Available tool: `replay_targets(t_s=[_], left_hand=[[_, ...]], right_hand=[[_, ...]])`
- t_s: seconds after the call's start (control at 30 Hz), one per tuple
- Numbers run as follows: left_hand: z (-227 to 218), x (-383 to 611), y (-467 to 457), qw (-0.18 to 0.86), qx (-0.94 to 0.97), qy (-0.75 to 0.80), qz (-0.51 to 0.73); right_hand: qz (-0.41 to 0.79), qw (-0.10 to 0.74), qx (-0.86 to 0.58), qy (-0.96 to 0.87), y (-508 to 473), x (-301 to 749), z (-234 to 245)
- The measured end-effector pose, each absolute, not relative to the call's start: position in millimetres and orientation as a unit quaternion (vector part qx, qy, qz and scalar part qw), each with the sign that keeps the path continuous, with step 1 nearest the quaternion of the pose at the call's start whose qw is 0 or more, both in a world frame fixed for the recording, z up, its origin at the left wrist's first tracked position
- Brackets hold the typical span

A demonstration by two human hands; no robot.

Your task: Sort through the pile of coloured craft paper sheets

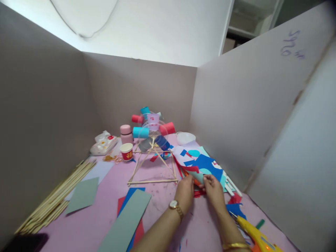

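- Both left hand (185,190) and right hand (214,189) pinch grey-green card (198,177), right of wooden-stick frame (152,182).
- Keep fingertip pressure light, even; card could crease.

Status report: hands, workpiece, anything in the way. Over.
Right hand pinching grey-green paper; left hand at its other side, fingertips hidden. Blue paper just beyond. Yellow glue gun beside right forearm.

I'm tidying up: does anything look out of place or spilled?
The paper scraps lie strewn and overlapping to the right of the stick frame, looking untidy; no spill is evident.
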State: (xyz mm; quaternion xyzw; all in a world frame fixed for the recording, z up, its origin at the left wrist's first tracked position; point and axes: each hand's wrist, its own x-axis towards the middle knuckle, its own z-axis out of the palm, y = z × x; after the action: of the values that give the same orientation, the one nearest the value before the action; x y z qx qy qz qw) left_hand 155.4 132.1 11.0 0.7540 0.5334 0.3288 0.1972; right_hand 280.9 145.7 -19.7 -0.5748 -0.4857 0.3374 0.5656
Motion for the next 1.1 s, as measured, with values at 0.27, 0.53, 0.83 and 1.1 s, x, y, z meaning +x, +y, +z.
replay_targets(t_s=[0.27,0.53,0.83,1.1], left_hand=[[-4,148,132,0.21,0.743,0.531,0.349],[-7,140,144,0.207,0.756,0.54,0.306],[3,136,138,0.197,0.764,0.53,0.311],[11,137,145,0.201,0.769,0.516,0.32]], right_hand=[[0.304,0.55,-0.561,-0.539,146,280,-16],[0.172,0.518,-0.609,-0.575,143,281,-8],[0.148,0.528,-0.628,-0.552,147,284,-10],[0.16,0.55,-0.609,-0.549,144,284,-3]])
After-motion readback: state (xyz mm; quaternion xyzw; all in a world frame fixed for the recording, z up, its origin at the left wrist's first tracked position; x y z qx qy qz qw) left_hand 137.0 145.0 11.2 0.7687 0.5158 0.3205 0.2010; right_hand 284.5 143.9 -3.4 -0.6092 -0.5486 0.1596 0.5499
